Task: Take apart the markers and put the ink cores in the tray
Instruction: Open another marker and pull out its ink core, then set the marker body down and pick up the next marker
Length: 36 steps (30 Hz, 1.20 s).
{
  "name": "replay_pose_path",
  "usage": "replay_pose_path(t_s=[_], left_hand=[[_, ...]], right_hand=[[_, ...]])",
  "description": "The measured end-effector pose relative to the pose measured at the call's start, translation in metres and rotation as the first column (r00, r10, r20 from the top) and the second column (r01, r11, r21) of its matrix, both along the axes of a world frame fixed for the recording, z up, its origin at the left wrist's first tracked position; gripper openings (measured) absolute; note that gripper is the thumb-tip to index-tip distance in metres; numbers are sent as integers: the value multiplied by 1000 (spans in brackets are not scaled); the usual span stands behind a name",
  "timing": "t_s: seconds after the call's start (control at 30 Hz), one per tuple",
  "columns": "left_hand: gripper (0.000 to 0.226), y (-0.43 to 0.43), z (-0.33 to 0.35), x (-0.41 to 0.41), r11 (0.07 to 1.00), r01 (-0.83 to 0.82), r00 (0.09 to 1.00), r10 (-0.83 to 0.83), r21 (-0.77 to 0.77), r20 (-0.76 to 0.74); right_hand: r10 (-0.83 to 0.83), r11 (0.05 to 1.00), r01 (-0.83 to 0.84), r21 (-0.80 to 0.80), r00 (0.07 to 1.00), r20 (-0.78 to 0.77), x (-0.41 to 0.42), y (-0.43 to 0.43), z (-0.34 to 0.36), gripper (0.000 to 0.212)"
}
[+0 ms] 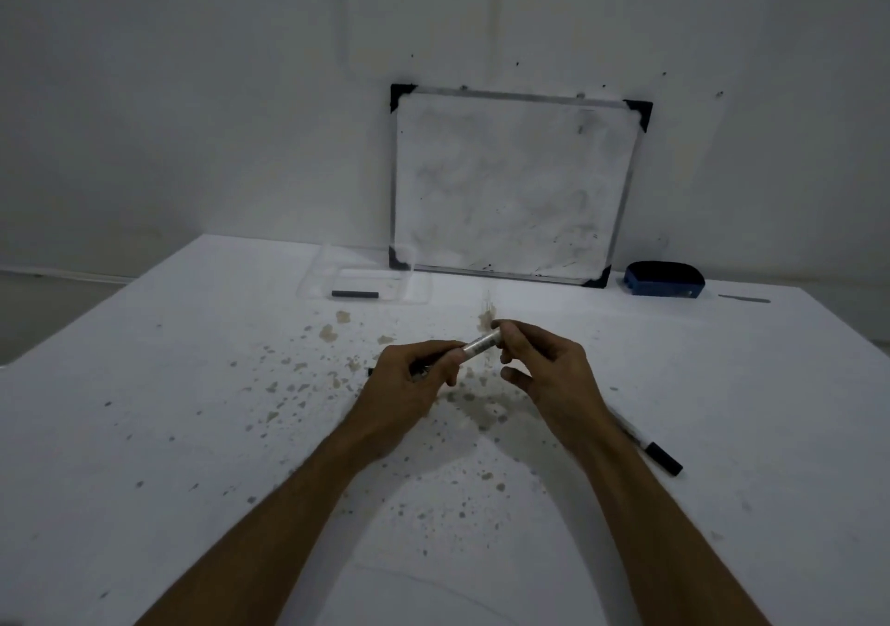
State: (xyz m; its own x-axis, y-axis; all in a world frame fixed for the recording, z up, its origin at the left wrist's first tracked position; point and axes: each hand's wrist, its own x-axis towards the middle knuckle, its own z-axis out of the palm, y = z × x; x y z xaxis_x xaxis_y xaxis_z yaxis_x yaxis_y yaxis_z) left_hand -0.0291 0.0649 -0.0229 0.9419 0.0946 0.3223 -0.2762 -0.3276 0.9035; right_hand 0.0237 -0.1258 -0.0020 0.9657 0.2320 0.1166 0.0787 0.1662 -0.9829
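Note:
I hold a white marker barrel (pixel 479 345) above the middle of the table with both hands. My left hand (pixel 414 377) grips its near end, and my right hand (pixel 539 365) pinches its far end between thumb and fingers. A clear plastic tray (pixel 414 283) stands at the back of the table with one dark ink core (pixel 355 294) lying in it. A second marker with a black cap (pixel 662 457) lies on the table to the right, partly hidden by my right forearm. A small dark piece (pixel 371 371) peeks out left of my left hand.
A small whiteboard (pixel 510 182) leans against the wall behind the tray. A blue eraser (pixel 663 279) sits at the back right, with a thin grey object (pixel 744 298) beyond it. The white table (pixel 192 409) is spotted with brown stains around my hands.

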Motion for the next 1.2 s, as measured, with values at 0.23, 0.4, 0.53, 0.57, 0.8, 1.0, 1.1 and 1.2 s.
replay_pose_path(t_s=[0.23, 0.4, 0.53, 0.57, 0.8, 1.0, 1.1, 1.2], left_hand=[[21, -24, 12, 5, 951, 72, 984, -116, -299, -134], [20, -26, 15, 11, 985, -17, 983, -15, -170, -183], [20, -34, 16, 36, 973, -76, 992, 95, 219, -79], [27, -39, 15, 45, 948, -41, 994, 70, 315, -83], [58, -63, -36, 70, 705, -19, 995, 80, 709, -53], [58, -61, -41, 74, 683, -56, 996, 89, 728, -7], [58, -60, -41, 75, 691, -61, 996, 85, 720, 3], [57, -60, -40, 78, 684, -68, 996, 93, 727, 6]], right_hand=[[95, 982, -82, -168, 993, 66, -10, 17, 1, 27], [-27, 991, 26, -128, 1000, -7, -1, 9, 7, 30], [-238, 881, 267, -391, 964, 121, 29, -21, 17, 32], [-270, 818, 304, -489, 953, 141, 40, -30, 19, 34], [-327, 564, 352, -747, 926, 188, 114, -64, 12, 41], [-355, 515, 351, -782, 918, 178, 155, -39, -9, 40], [-378, 499, 367, -785, 907, 184, 163, -35, -15, 42], [-360, 522, 353, -776, 916, 175, 151, -38, -9, 44]])
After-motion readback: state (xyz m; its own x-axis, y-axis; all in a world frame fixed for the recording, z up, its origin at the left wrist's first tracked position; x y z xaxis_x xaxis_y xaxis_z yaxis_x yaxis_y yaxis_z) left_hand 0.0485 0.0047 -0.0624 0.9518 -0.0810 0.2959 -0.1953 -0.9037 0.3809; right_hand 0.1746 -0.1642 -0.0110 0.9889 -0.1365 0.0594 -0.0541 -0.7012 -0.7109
